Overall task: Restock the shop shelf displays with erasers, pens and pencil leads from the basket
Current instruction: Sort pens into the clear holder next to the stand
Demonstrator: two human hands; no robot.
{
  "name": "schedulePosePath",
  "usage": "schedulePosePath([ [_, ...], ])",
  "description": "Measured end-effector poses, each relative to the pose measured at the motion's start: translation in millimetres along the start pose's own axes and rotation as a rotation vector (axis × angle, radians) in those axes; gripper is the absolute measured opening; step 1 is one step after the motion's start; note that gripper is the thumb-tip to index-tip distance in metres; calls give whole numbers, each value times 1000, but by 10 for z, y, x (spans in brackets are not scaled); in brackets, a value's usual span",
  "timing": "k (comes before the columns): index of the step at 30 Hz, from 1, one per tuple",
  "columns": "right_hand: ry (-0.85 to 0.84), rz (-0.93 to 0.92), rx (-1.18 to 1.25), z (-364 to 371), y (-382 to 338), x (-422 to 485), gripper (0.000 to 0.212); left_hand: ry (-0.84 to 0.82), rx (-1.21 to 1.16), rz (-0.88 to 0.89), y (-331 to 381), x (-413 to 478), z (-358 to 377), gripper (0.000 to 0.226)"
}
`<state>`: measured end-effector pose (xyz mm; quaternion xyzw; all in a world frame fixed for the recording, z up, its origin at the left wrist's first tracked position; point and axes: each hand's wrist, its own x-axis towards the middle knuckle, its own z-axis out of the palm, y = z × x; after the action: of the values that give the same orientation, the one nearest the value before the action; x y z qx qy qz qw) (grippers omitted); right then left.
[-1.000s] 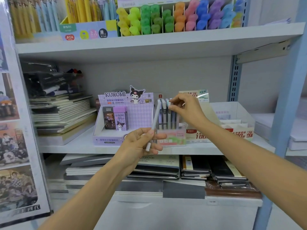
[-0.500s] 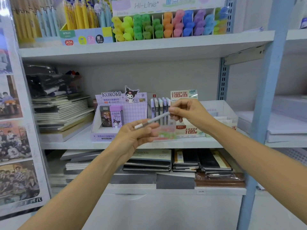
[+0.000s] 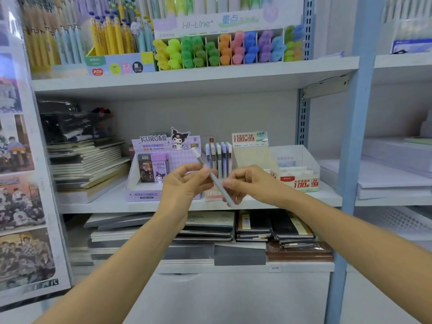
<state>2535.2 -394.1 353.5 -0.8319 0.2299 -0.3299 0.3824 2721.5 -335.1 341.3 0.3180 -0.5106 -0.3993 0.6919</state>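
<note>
A slim pale grey tube (image 3: 216,182) is held slantwise in front of the middle shelf (image 3: 105,204), not yet in any display. The left hand (image 3: 184,185) pinches its upper part between thumb and fingertips. The right hand (image 3: 250,183) is curled round its lower part, with the bottom end poking out below the fingers. The frame is blurred here, so it is probably a pencil-lead case like those behind it, though a pen cannot be ruled out.

The tube's likely home is the small lead display (image 3: 218,157) just behind the hands, near the middle of the shelf's front edge. A short row of similar tubes already stands upright there. That row looks fairly full, so this part of the restock seems well on.

The Kuromi box (image 3: 163,148) to its left holds only a few packs at its left side, so it may still need filling. The basket is out of view, so how much stock remains cannot be judged.

The purple box reads "KUROMI" on its header and again on a pack. The cardboard lead box (image 3: 301,183) on the right shows "100" with "2B 0.7", and its header card (image 3: 250,139) shows "100" and "2B 0.5". On the upper shelf the highlighter display (image 3: 224,50) reads "Hi-Line".
</note>
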Motion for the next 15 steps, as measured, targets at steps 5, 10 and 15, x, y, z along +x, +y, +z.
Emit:
schedulePosePath([
  [5,284,-144,107,35,-197,159,24,16,193,75,-5,-7,92,17],
  [10,244,-186,41,15,-269,273,18,23,293,133,-21,12,173,15],
  [15,424,-221,74,-228,-253,343,15,38,660,252,-113,119,67,15],
])
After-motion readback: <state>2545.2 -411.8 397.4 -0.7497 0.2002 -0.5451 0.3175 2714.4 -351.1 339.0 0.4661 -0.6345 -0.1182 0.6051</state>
